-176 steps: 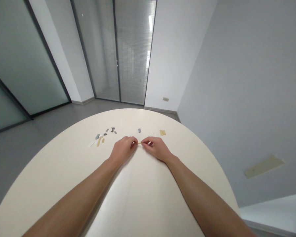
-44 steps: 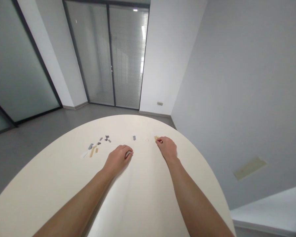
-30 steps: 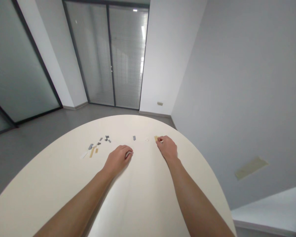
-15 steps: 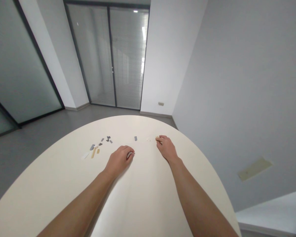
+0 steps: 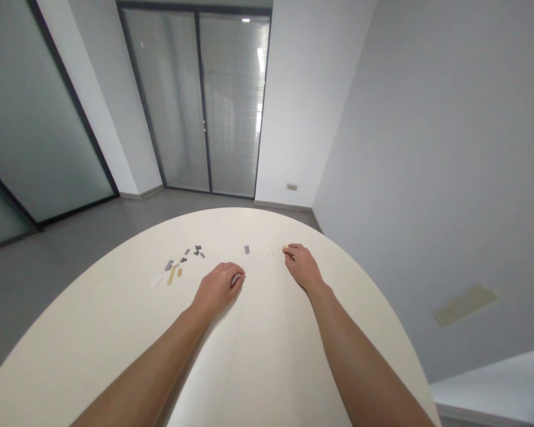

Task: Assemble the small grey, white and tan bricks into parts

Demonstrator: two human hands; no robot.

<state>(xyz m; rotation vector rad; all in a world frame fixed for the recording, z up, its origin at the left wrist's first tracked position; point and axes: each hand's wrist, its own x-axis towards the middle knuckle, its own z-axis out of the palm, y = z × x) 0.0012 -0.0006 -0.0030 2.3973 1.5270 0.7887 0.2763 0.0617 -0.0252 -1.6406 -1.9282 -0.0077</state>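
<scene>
My left hand (image 5: 220,289) rests on the table with thumb and forefinger pinched together. A tiny pale spot shows at its fingertips, too small to name. Farther right, my right hand (image 5: 303,267) has its fingers closed on a small tan building brick (image 5: 285,248) at the table's far side. Just left of that hand lies a small white piece (image 5: 270,252). A grey building brick (image 5: 247,249) sits between the two hands, apart from both.
Left of my left hand, several loose pieces lie scattered on the round white table (image 5: 115,332): dark grey bits (image 5: 198,248), a grey piece (image 5: 169,265), a long tan strip (image 5: 171,275), a short tan piece (image 5: 180,273) and a white piece (image 5: 156,280). A wall (image 5: 427,148) stands at right.
The whole view has shifted slightly. Both hands keep nearly the same places and grips, and the loose pieces lie as before.
</scene>
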